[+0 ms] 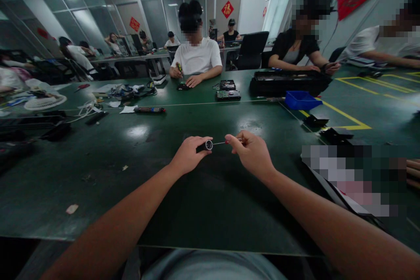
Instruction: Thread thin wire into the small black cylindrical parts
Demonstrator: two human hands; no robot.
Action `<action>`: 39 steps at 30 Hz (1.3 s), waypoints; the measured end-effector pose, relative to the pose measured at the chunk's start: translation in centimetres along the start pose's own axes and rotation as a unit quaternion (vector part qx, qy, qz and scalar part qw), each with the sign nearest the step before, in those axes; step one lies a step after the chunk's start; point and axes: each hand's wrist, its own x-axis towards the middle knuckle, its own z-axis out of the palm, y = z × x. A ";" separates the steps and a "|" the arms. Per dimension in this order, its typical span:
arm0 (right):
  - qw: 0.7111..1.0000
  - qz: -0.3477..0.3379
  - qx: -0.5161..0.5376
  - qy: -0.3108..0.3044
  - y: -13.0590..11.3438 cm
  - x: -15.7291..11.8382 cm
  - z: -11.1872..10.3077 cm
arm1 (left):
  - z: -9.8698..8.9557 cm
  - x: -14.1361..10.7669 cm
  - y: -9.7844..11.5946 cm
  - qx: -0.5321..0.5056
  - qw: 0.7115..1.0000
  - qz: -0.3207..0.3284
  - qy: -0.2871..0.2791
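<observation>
My left hand is closed around a small black cylinder with a silvery round end, which faces my right hand. My right hand grips the handle of a screwdriver, red near its front. Its thin metal shaft points left and its tip is at the cylinder's round end; whether it touches cannot be made out. Both hands are over the dark green table.
Further back lie a brown tool, tangled cables, hard drives and a blue bin. Black parts and papers are at right. A person in white works across the table.
</observation>
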 end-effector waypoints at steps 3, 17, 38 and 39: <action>0.999 -0.030 0.020 -0.013 0.4 0.0 0.2 | 0.0 0.0 -0.1 0.000 1.000 -0.004 0.001; 0.998 -0.023 0.023 -0.057 0.1 -0.2 0.2 | -0.1 0.0 0.1 -0.001 1.000 -0.006 -0.001; 0.977 0.017 0.212 -0.023 0.8 0.1 0.9 | -0.1 0.1 0.3 -0.007 1.000 -0.002 0.000; 0.969 0.030 0.246 -0.018 1.0 0.3 1.1 | -0.1 0.1 0.3 -0.006 1.000 0.003 0.006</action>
